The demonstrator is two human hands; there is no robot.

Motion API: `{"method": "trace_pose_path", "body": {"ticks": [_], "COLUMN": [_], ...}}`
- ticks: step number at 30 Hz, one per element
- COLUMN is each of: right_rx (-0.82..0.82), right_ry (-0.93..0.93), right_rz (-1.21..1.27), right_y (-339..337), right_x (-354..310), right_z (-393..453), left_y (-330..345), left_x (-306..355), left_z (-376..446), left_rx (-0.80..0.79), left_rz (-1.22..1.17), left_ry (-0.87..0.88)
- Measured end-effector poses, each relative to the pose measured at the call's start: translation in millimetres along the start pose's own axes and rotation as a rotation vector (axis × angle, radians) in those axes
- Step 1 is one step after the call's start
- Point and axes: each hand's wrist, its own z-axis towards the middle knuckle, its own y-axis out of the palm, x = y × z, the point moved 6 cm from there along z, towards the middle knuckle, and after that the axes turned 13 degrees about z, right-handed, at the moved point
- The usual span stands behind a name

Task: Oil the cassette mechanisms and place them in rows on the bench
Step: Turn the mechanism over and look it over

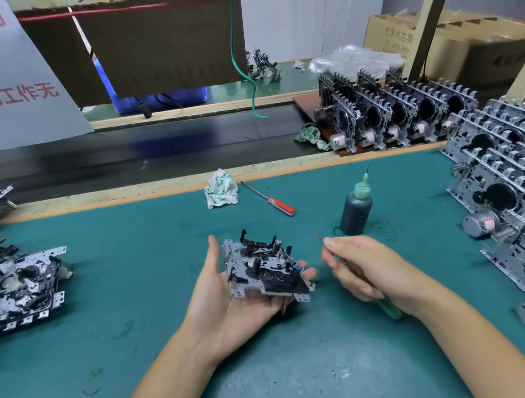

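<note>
A metal and black plastic cassette mechanism (267,268) rests on the upturned palm of my left hand (223,303), above the green bench mat (136,309). To its right, my right hand (369,272) pinches a thin metal-tipped tool with a green handle (391,310), the tip pointing up and left, a short gap from the mechanism. A dark oil bottle (356,210) with a green needle nozzle stands upright just behind my right hand. Rows of mechanisms (513,192) stand along the bench's right side.
A loose pile of mechanisms (18,289) lies at the left. A red-handled screwdriver (271,199) and a crumpled cloth (221,190) lie near the far edge. More mechanisms on a board (395,116) stand on the black conveyor (152,152). A green cable (241,55) hangs down.
</note>
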Motion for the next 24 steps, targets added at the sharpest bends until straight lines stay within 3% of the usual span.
{"method": "trace_pose_path", "body": {"ticks": [10, 15, 19, 24], "right_rx": [-0.053, -0.094, 0.016, -0.145], "right_ry": [0.014, 0.027, -0.046, 0.097], "right_rz": [-0.081, -0.121, -0.157, -0.262], "right_y": [9, 16, 7, 21], "right_x": [3, 2, -5, 9], "right_z": [-1, -3, -3, -7], "left_y": [9, 0, 0, -2], "left_x": [1, -6, -12, -13], "left_z": [-4, 1, 5, 8], "left_rx": [-0.122, -0.102, -0.081, -0.091], "left_rz": [-0.154, 0.029, 0.142, 0.161], "left_ry": [-0.012, -0.044, -0.046, -0.029]}}
